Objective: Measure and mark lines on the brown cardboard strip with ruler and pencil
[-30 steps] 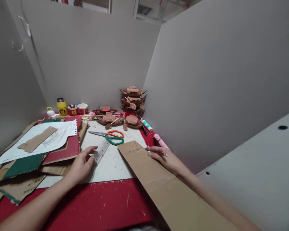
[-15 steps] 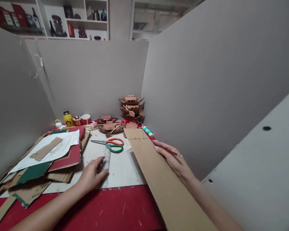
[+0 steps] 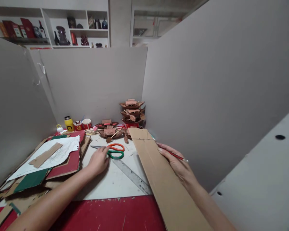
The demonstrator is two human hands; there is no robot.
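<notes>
Trouble could come from the long cardboard strip [image 3: 159, 173], pinned on the tabletop [image 3: 115, 215] only by the right hand [image 3: 177, 162] gripping a red pencil [image 3: 179, 157], skewing over the clear ruler [image 3: 132, 175] while the empty, loosely curled left hand [image 3: 98, 160] touches the scissors [image 3: 112, 150].

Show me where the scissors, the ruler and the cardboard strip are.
scissors [image 3: 114, 151], head view, on the handles.
ruler [image 3: 132, 175], head view, mid-length of the blade.
cardboard strip [image 3: 159, 173], head view, on its flat face.

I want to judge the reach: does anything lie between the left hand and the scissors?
Nothing visible does. The left hand lies on the white board, its fingertips right beside the green handle of the scissors.
</notes>
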